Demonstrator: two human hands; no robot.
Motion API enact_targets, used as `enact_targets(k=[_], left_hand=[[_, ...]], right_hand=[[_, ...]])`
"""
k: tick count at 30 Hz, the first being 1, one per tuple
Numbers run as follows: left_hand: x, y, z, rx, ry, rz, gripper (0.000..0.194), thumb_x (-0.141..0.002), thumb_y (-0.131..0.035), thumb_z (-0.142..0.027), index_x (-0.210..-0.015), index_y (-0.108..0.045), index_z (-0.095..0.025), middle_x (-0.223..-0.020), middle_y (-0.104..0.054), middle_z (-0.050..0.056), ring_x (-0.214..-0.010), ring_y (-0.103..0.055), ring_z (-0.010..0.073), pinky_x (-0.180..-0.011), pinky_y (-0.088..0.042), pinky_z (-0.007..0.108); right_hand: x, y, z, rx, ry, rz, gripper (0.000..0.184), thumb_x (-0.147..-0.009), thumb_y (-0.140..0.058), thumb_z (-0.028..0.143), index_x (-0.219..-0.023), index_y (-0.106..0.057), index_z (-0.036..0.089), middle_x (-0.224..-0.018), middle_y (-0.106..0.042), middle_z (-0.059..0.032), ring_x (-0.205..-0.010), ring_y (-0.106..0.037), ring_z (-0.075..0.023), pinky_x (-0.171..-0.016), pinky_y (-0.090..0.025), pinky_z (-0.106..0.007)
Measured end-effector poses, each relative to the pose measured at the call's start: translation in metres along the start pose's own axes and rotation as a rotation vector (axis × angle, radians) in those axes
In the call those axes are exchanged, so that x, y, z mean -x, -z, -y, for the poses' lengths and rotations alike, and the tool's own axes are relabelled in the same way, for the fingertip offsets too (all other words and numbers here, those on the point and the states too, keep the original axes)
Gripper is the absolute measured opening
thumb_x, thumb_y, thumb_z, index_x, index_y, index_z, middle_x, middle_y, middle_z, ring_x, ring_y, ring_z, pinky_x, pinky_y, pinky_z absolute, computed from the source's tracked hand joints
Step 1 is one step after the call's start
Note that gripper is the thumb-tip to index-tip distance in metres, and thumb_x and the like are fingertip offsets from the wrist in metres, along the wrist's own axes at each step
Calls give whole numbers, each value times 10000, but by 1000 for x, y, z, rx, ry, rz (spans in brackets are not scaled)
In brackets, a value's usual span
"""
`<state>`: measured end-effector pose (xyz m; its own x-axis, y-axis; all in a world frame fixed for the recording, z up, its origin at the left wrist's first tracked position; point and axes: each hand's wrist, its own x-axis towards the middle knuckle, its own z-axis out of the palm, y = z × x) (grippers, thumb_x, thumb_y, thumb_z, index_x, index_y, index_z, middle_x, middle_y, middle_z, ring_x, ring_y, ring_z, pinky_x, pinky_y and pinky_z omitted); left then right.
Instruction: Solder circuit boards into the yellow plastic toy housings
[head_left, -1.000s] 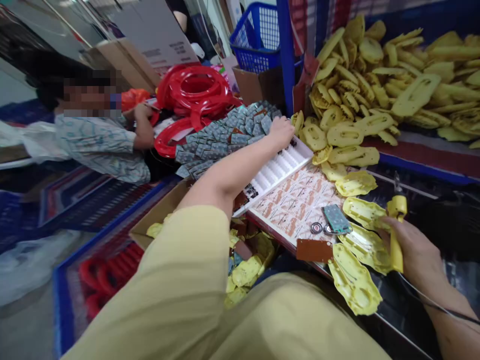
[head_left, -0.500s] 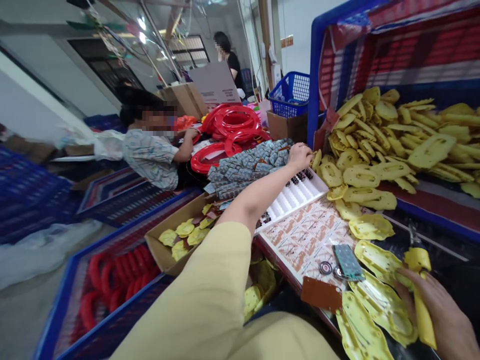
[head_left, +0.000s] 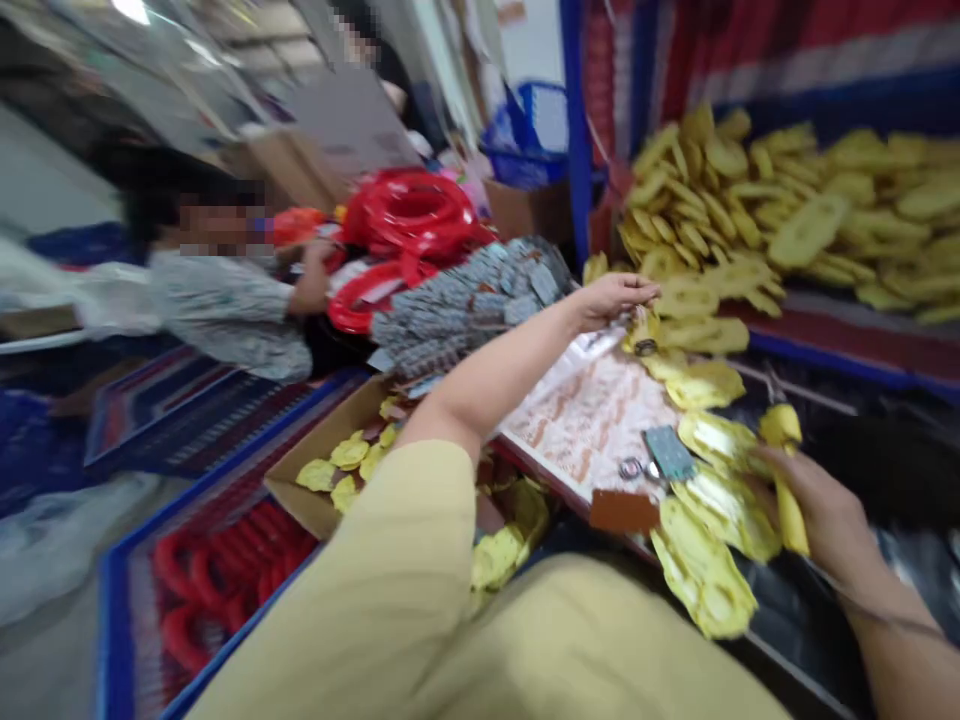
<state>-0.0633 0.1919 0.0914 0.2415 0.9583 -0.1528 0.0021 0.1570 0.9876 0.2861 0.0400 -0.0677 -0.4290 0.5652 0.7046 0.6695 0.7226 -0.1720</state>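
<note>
L grip [head_left: 613, 300] holds dark pc [head_left: 644, 347]; red rings [head_left: 264, 540] in blue crate [head_left: 114, 622].

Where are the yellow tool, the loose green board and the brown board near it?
Yellow tool [head_left: 781, 425]: head view, upper part.
Green board [head_left: 670, 453]: head view, middle.
Brown board [head_left: 622, 510]: head view, middle.

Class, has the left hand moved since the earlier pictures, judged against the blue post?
Yes: the left hand has moved right, past the blue post, towards the yellow pieces.
</note>
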Motion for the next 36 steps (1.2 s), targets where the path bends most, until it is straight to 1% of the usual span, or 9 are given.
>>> enact_targets(k=[4, 8, 11, 14, 19, 22, 26, 31, 36], left_hand=[[13, -44, 40, -384, -16, 375, 222, -894, -810, 17, -722, -759, -114, -640, -700, -23, -596, -584, 64, -704, -466, 219], [20, -82, 69, -755, -137, 518, 184, -876, -759, 16, -874, -856, -139, -736, -774, 1, -702, -668, 125, -812, -512, 275], [21, -102, 80, -946, -241, 520, 227, -879, -730, -26, -974, -887, -159, -899, -849, 46, -855, -750, 183, -904, -541, 312], [21, -114, 88, -1042, -265, 512, 248, -887, -714, -68, -1026, -896, -163, -994, -873, 69, -941, -780, 218, -940, -561, 332], [25, -119, 102, -1080, -288, 487, 206, -898, -734, -127, -1002, -895, -204, -1019, -879, 62, -989, -800, 232, -965, -587, 343], [27, -118, 106, -1135, -318, 467, 194, -914, -743, -148, -1022, -893, -208, -1081, -880, 76, -1063, -806, 252, -1020, -593, 375], [28, -119, 106, -1154, -333, 415, 204, -950, -717, -170, -1068, -883, -181, -1135, -873, 96, -1090, -799, 264, -1048, -594, 401], [27, -122, 109, -1127, -335, 386, 208, -939, -681, -181, -1025, -870, -181, -1068, -866, 77, -1026, -794, 251, -1040, -606, 405], [27, -122, 113, -1156, -347, 395, 220, -935, -663, -192, -1011, -870, -191, -1086, -863, 77, -1079, -795, 271, -1086, -598, 437]], right_hand=[[-7, 7, 11, 44, -100, 113, 213, -1084, -674, 378, -1241, -779, 279, -1110, -854, -51, -1012, -845, -264, -797, -694, -334], [-3, 20, 18, 3, -224, 201, 268, -1050, -759, 396, -1292, -785, 286, -1171, -855, -55, -1142, -828, -269, -946, -699, -382], [-5, 43, 33, -18, -201, 81, 216, -1041, -801, 363, -1243, -804, 286, -1157, -861, -40, -1080, -841, -255, -946, -699, -375], [-4, 74, 51, -7, -142, -2, 235, -1047, -805, 278, -1281, -809, 292, -1014, -862, 9, -811, -824, -185, -799, -669, -280], [16, 112, 70, 291, -112, -154, 572, -1141, -640, 537, -1629, -642, 237, -1010, -859, -64, -772, -797, -206, -672, -608, -294], [33, 113, 73, 333, -184, -244, 494, -1097, -741, 396, -1567, -704, 252, -1017, -859, -62, -740, -780, -191, -641, -596, -290], [46, 99, 74, 122, -335, -264, 625, -981, -881, 344, -1572, -683, 301, -1104, -870, -33, -751, -823, -218, -643, -669, -309], [42, 88, 68, -36, -416, -200, 243, -969, -901, 375, -1191, -834, 301, -1023, -873, -19, -771, -842, -238, -651, -705, -316], [40, 83, 60, -138, -452, -140, 149, -957, -914, 385, -1028, -821, 292, -967, -866, 0, -739, -829, -212, -659, -714, -315]])
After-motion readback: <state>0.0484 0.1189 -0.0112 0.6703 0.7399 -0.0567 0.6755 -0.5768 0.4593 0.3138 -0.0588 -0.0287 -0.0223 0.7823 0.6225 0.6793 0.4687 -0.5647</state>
